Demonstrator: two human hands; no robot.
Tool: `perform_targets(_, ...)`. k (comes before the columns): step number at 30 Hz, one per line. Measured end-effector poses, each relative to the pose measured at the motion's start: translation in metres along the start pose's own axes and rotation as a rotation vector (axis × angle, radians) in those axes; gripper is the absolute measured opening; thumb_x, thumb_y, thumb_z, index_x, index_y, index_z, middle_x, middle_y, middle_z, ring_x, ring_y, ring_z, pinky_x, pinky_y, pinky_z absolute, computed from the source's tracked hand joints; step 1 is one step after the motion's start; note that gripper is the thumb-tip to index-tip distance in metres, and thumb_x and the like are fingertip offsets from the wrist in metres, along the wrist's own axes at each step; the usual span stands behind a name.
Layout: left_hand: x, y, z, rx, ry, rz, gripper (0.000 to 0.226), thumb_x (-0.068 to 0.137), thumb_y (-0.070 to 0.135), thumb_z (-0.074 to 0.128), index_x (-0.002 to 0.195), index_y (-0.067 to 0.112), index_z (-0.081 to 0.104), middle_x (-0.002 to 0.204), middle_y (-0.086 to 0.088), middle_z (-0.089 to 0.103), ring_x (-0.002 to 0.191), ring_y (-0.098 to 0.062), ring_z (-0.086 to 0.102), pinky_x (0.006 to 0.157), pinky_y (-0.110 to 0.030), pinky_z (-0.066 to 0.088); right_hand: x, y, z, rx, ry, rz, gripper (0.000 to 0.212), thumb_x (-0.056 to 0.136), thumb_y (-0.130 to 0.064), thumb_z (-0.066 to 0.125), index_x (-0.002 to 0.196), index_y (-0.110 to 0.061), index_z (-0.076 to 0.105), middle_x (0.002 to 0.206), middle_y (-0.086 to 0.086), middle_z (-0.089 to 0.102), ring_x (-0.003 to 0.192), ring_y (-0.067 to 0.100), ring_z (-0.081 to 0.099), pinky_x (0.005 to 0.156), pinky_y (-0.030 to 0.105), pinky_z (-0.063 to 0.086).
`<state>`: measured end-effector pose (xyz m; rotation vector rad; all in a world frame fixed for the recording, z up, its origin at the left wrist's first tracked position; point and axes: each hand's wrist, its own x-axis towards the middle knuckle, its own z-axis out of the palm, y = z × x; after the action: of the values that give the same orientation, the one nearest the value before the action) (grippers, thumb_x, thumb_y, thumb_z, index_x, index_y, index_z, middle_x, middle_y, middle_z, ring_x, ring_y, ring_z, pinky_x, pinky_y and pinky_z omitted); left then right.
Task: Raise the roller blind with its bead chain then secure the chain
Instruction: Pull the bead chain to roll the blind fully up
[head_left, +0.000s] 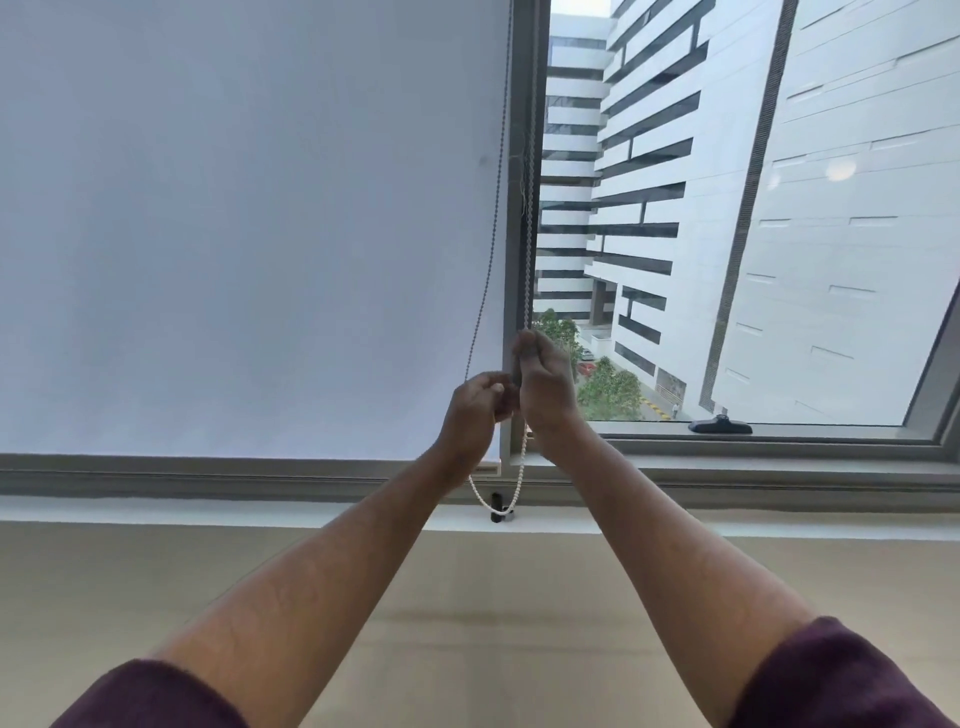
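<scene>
1. The roller blind (249, 223) hangs fully down over the left pane, its bottom edge just above the lower window frame (208, 475).
2. The right pane is bare, and through it I see pale office buildings (727, 182) with dark window bands, trees and a road below.
3. My two forearms reach up from dark maroon sleeves (841, 680) and meet in front of the upright mullion (522, 156) between the panes.
4. The bead chain (529, 249) runs down along that mullion in two strands; the left strand drifts out over the blind's edge.
5. My right hand (545, 384) is the higher one, its grip clamped around the right strand.
6. My left hand (475, 410) sits just beside and below it, fingers curled shut on the left strand.
7. Below my hands the white loop of chain sags to a small dark chain holder (500, 506) on the sill.
8. A black window handle (719, 426) lies on the right pane's lower frame.
</scene>
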<state>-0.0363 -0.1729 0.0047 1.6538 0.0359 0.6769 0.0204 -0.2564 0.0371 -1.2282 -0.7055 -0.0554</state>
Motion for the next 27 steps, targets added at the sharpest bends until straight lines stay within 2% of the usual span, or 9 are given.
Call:
perform_targets(2, 0.011, 0.016, -0.002, -0.035, 0.034, 0.041, 0.04, 0.105, 0.015, 0.033, 0.102, -0.01, 0.064, 0.093, -0.023, 0.064, 0.09, -0.027, 0.061, 0.083, -0.034, 0.055, -0.001, 0.011, -0.002, 0.027, -0.019, 0.005, 0.041, 0.106, -0.001, 0.038, 0.07, -0.017, 0.052, 0.055, -0.007, 0.046, 0.052, 0.009, 0.041, 0.05, 0.025, 0.036)
perform_targets(6, 0.031, 0.048, 0.003, -0.089, 0.05, 0.034, 0.035, 0.109, 0.02, 0.033, 0.108, 0.011, 0.067, 0.109, -0.019, 0.072, 0.098, -0.023, 0.069, 0.081, -0.027, 0.056, -0.005, 0.026, 0.001, 0.031, -0.015, 0.016, 0.034, 0.109, -0.006, 0.038, 0.079, -0.012, 0.052, 0.057, -0.006, 0.041, 0.053, 0.006, 0.033, 0.051, 0.024, 0.026)
perform_targets(10, 0.044, 0.075, 0.013, -0.116, 0.004, 0.071, 0.035, 0.109, 0.016, 0.031, 0.12, 0.005, 0.063, 0.101, -0.012, 0.073, 0.092, -0.023, 0.07, 0.076, -0.025, 0.056, -0.012, 0.034, 0.002, -0.042, -0.024, 0.004, 0.04, 0.108, -0.008, 0.038, 0.073, -0.021, 0.05, 0.049, -0.014, 0.039, 0.046, 0.003, 0.029, 0.046, 0.02, 0.025)
perform_targets(13, 0.049, 0.091, 0.023, -0.173, -0.009, 0.058, 0.037, 0.11, 0.018, 0.029, 0.121, 0.001, 0.06, 0.087, -0.009, 0.07, 0.072, -0.019, 0.069, 0.068, -0.029, 0.056, -0.019, 0.039, 0.0, -0.064, -0.024, 0.001, 0.043, 0.107, -0.007, 0.037, 0.069, -0.024, 0.048, 0.051, -0.011, 0.036, 0.047, 0.005, 0.028, 0.046, 0.021, 0.024)
perform_targets(16, 0.049, 0.09, 0.029, -0.179, 0.032, 0.039, 0.038, 0.109, 0.023, 0.029, 0.094, 0.009, 0.061, 0.059, 0.001, 0.048, 0.046, -0.011, 0.04, 0.049, -0.029, 0.034, -0.023, 0.044, -0.005, -0.087, -0.026, -0.002, 0.041, 0.108, -0.009, 0.036, 0.07, -0.021, 0.048, 0.054, -0.002, 0.036, 0.05, 0.012, 0.028, 0.048, 0.029, 0.024)
perform_targets(19, 0.044, 0.076, 0.029, -0.114, 0.131, 0.08, 0.044, 0.107, 0.031, 0.034, 0.066, 0.019, 0.046, 0.053, 0.001, 0.036, 0.044, -0.015, 0.029, 0.046, -0.029, 0.025, -0.029, 0.049, -0.01, -0.131, -0.079, 0.017, 0.039, 0.109, -0.011, 0.037, 0.072, -0.019, 0.048, 0.056, 0.0, 0.037, 0.051, 0.013, 0.03, 0.048, 0.033, 0.026)
perform_targets(23, 0.032, 0.054, 0.031, -0.165, 0.157, 0.077, 0.049, 0.104, 0.035, 0.038, 0.055, 0.025, 0.038, 0.047, 0.003, 0.031, 0.04, -0.014, 0.023, 0.041, -0.026, 0.02, -0.031, 0.049, -0.021, -0.212, -0.215, 0.118, 0.036, 0.107, -0.004, 0.039, 0.074, -0.014, 0.05, 0.06, 0.002, 0.041, 0.055, 0.014, 0.034, 0.05, 0.03, 0.029)
perform_targets(25, 0.025, 0.042, 0.034, -0.146, 0.153, 0.078, 0.049, 0.103, 0.035, 0.038, 0.056, 0.025, 0.038, 0.046, 0.005, 0.031, 0.039, -0.012, 0.023, 0.04, -0.025, 0.021, -0.023, 0.043, -0.032, -0.229, -0.293, 0.163, 0.024, 0.101, 0.004, 0.047, 0.08, -0.002, 0.057, 0.063, 0.005, 0.048, 0.056, 0.016, 0.041, 0.05, 0.022, 0.035)
perform_targets(27, 0.02, 0.029, 0.037, -0.084, 0.163, 0.085, 0.049, 0.104, 0.034, 0.037, 0.057, 0.023, 0.04, 0.046, 0.006, 0.033, 0.04, -0.01, 0.027, 0.042, -0.027, 0.025, -0.015, 0.031, -0.045, -0.229, -0.373, 0.173, 0.006, 0.087, 0.01, 0.057, 0.09, 0.008, 0.062, 0.068, 0.006, 0.06, 0.06, 0.015, 0.057, 0.059, 0.02, 0.049)
